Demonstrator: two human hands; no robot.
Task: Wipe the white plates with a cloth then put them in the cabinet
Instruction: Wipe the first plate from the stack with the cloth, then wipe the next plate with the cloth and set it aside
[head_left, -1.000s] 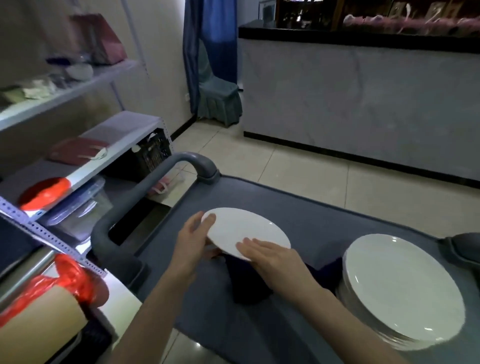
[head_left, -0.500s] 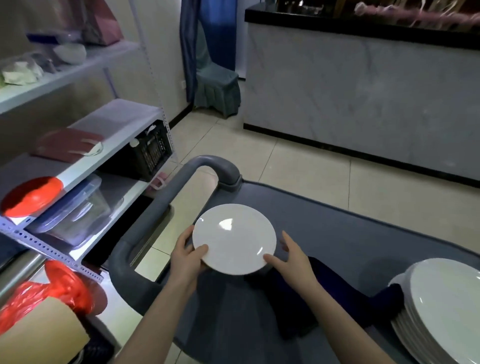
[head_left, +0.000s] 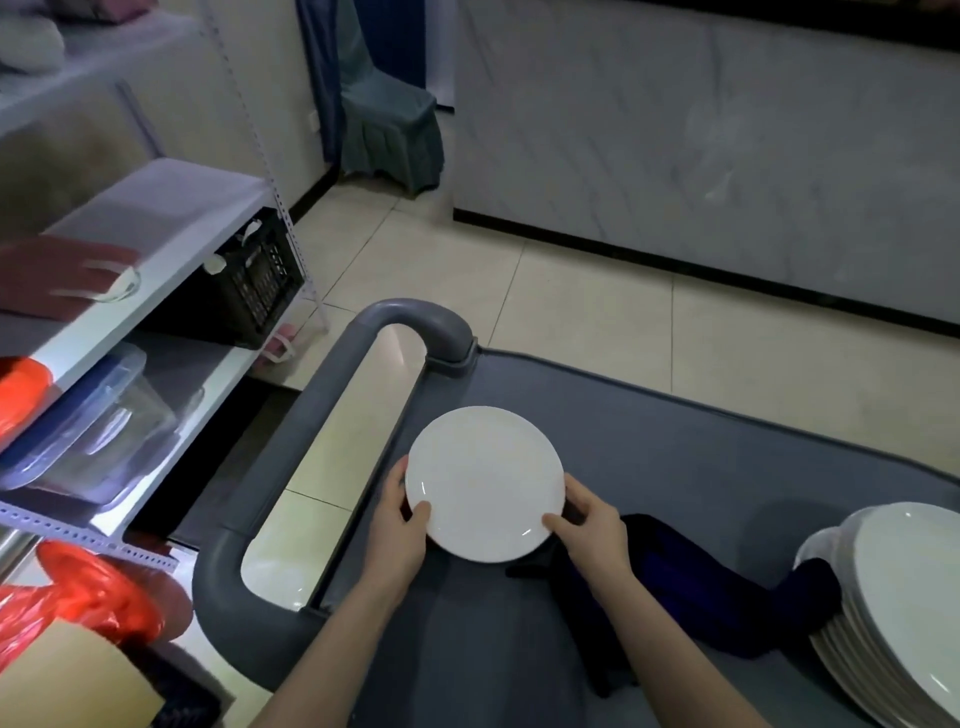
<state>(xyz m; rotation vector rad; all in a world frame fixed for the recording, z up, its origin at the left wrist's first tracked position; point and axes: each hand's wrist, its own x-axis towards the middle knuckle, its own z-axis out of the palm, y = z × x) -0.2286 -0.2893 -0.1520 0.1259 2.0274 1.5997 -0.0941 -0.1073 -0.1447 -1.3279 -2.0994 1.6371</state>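
Note:
A small round white plate (head_left: 485, 480) is held level above the grey cart top (head_left: 675, 457). My left hand (head_left: 402, 530) grips its left rim, thumb on top. My right hand (head_left: 592, 525) grips the right rim the same way. A dark blue cloth (head_left: 691, 587) lies crumpled on the cart just right of my right hand, running under the edge of a stack of larger white plates (head_left: 904, 603) at the far right.
The cart's grey loop handle (head_left: 332, 415) is at the left. Beyond it stands a white metal shelf rack (head_left: 171, 270) holding a black crate (head_left: 254, 280), clear plastic boxes (head_left: 88, 426) and red bags (head_left: 78, 587). A marble counter (head_left: 701, 135) fronts the tiled floor.
The plate has turned from tilted to level, face up. My right hand moved from lying on the plate to gripping its right rim. The view dropped and swung left.

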